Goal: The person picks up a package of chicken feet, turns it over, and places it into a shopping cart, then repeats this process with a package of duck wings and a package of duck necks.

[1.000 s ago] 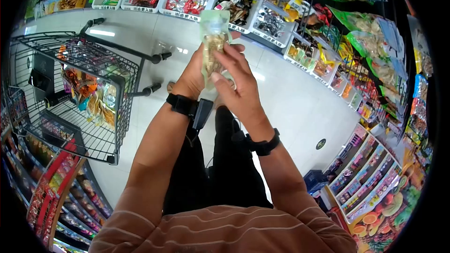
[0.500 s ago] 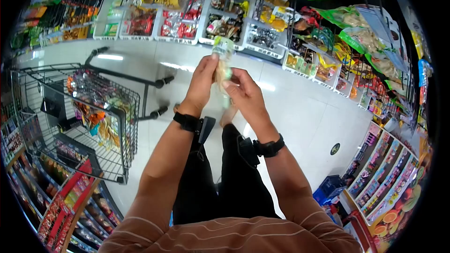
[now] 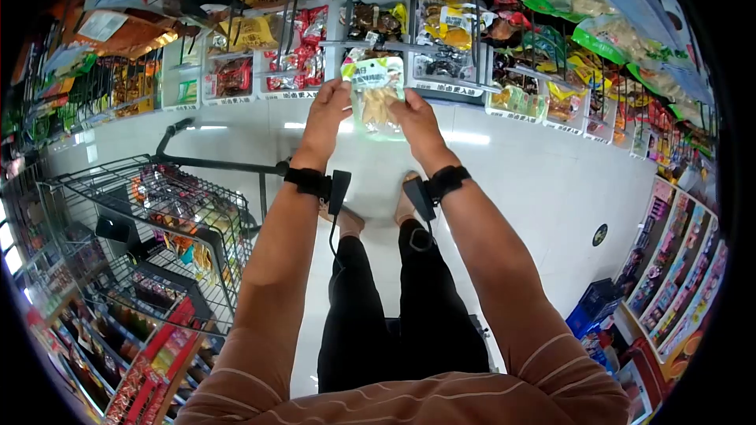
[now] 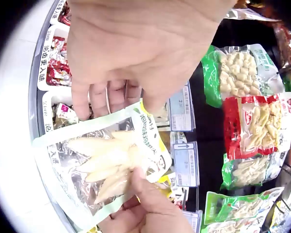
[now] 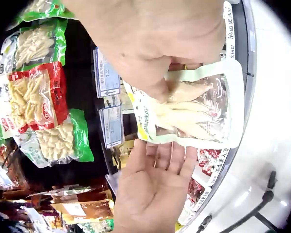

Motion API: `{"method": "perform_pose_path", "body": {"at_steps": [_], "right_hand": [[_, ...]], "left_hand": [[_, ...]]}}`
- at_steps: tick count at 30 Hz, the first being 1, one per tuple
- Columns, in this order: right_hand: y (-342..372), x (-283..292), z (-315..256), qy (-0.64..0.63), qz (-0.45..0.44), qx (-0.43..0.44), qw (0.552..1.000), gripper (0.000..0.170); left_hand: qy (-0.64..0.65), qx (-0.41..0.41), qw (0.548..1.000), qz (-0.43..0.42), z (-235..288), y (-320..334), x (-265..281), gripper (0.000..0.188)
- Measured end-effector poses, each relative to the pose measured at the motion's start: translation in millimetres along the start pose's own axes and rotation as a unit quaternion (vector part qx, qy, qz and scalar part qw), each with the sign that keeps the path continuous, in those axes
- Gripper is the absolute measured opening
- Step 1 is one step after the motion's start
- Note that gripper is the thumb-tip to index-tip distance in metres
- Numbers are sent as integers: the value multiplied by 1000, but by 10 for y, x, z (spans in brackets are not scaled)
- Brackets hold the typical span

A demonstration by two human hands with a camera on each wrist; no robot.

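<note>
Between both hands a flat clear pouch with pale green edges is spread face up, pale pieces showing through its window. The left hand pinches its left edge, thumb in front and fingers behind. My right hand grips the other edge, its thumb lying on the window. In the left wrist view the pouch hangs between the left hand above and the right hand below. The right wrist view shows the pouch, the right hand over it and the left hand at its lower edge.
White bins of small wrapped packs line the shelf front, with hanging bags above and to the right. A wire cart holding packets stands at the left. A blue crate sits at the lower right, beside a display rack.
The pouch has turned from narrow and slanted to flat and facing the head camera. My hands have moved apart to its two sides. The shelf has come lower in the head view.
</note>
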State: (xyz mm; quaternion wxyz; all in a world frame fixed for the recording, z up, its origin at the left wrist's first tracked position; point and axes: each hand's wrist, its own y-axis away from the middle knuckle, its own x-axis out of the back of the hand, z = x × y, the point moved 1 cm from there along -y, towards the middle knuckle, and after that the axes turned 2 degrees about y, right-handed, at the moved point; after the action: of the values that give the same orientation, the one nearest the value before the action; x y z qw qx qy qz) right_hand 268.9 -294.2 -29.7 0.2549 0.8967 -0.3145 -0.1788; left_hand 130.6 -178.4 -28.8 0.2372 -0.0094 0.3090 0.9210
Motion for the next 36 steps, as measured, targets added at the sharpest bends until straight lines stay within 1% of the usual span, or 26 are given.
{"method": "perform_pose_path", "body": {"at_steps": [2,3,4,5,8,9,12,15,18,21,24,27,30,31,34,36], "right_hand": [[-180,-25,28,11,-5,14,1000,29],[-248,-71,24,5,-10,22,1000,30],[-315,-99,11,-1,-15,31,999,31],[-418,-106,40,-6,-46,34,998,38],[-631,-145,121,-29,-61,52,996,37],[-670,-166,112,-19,-50,47,997,35],[-721,-188,74,-23,-54,58,997,34],[-773,-209,45,22,-44,70,996,34],[-837,-221,34,8,-75,97,992,35],[-862,-254,30,-26,-70,87,993,34],[-842,-268,-11,-42,-70,97,992,32],[-836,-286,-30,-58,-66,84,993,31],[-833,-281,-49,-79,-85,72,991,29],[-840,-287,-45,-81,-77,69,991,29],[-862,-316,-61,-78,-59,57,994,27],[-888,-318,-69,-67,-54,48,995,28]], "left_hand": [[-16,0,1000,-7,59,-126,-4,38],[10,-2,1000,8,42,-197,-15,27],[17,-14,1000,6,41,-268,-7,23],[26,-25,999,4,47,-339,17,18],[52,-64,997,5,9,-531,56,9],[61,-78,995,6,10,-579,63,7],[86,-105,991,12,19,-600,44,7],[97,-121,988,26,102,-569,-18,8],[108,-127,986,30,105,-608,-17,8],[102,-122,987,35,86,-686,12,7],[99,-117,987,45,108,-697,0,7],[101,-114,987,46,125,-693,-1,7],[91,-115,988,47,119,-707,18,7],[86,-116,988,49,126,-709,14,8],[66,-142,987,34,77,-773,46,14],[-87,-236,966,61,-12,-734,57,25]]}}
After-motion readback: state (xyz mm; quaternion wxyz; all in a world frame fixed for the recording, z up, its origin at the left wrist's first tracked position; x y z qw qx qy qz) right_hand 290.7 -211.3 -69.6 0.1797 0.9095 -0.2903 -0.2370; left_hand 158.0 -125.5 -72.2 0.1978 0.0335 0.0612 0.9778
